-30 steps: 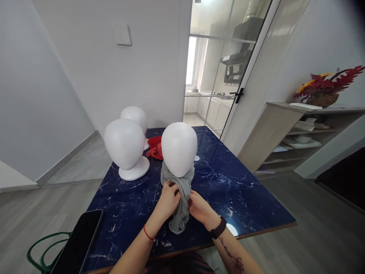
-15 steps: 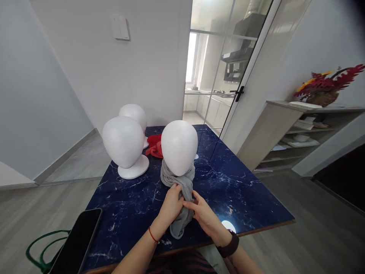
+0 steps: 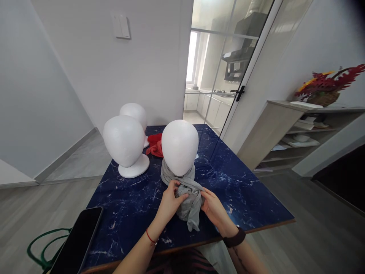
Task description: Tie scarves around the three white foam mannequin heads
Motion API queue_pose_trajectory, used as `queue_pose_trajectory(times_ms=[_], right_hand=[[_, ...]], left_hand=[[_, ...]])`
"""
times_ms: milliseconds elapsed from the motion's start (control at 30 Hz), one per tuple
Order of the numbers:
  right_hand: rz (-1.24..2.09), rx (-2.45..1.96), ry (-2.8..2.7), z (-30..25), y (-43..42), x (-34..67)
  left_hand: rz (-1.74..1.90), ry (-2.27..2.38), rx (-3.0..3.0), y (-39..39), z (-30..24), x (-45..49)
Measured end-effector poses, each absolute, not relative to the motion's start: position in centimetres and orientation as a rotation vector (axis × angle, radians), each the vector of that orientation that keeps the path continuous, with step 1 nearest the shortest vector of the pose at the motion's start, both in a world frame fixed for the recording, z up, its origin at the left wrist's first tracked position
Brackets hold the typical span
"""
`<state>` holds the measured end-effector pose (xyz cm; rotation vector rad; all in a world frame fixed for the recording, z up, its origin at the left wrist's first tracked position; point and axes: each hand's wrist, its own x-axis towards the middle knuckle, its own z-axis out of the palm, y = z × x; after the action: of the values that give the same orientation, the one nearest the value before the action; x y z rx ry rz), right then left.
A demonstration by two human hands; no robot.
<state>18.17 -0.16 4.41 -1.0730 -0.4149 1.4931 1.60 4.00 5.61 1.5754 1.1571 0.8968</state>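
Note:
A white foam head (image 3: 179,147) stands on the blue marbled table (image 3: 245,190) with a grey scarf (image 3: 190,205) wound round its neck. The scarf's loose ends hang down in front. My left hand (image 3: 170,199) is closed on the scarf from the left, fingers pinching the fabric near the knot. My right hand (image 3: 214,207), with a dark watch at the wrist, grips the scarf from the right side. Both hands sit just below the head's neck.
Two more white foam heads (image 3: 124,144) (image 3: 134,113) stand at the table's far left, with a red cloth (image 3: 155,145) between them. A black phone (image 3: 77,239) lies at the near left edge. A shelf unit (image 3: 296,129) stands to the right, a glass door behind.
My right hand moved out to the right, pulling the scarf's hanging ends sideways. The bundle now sits wider and shorter. My left hand stayed on the knot.

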Motion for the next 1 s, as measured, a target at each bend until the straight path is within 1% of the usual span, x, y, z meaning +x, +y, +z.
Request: queue_pose_trajectory(times_ms=[133,233,333,467,567,733,867,1000], right_hand=[[1.485,-1.016,-0.329,4.2,1.0,18.6],[1.659,-0.988,-0.277,4.6,1.8,19.1],[1.817,-0.941,-0.345,5.2,2.5,19.6],[1.903,-0.902,-0.420,6.2,3.1,20.3],[1.945,-0.896,-0.423,6.9,3.3,20.8],[1.985,-0.902,-0.513,8.1,3.4,21.5],[2.059,-0.989,-0.631,8.8,3.4,21.4],[2.063,-1.152,-0.808,8.7,3.7,21.4]], left_hand=[[0.880,1.102,1.319,4.7,5.3,1.1],[0.885,1.039,1.177,5.0,5.5,0.9],[0.887,0.988,1.009,5.2,5.7,0.9],[0.774,0.874,0.621,5.5,5.4,0.8],[0.731,0.833,0.464,5.9,5.1,0.6],[0.673,0.802,0.371,6.2,5.5,0.5],[0.640,0.752,0.527,6.4,6.2,0.7],[0.499,0.744,0.644,7.3,6.2,0.8]])
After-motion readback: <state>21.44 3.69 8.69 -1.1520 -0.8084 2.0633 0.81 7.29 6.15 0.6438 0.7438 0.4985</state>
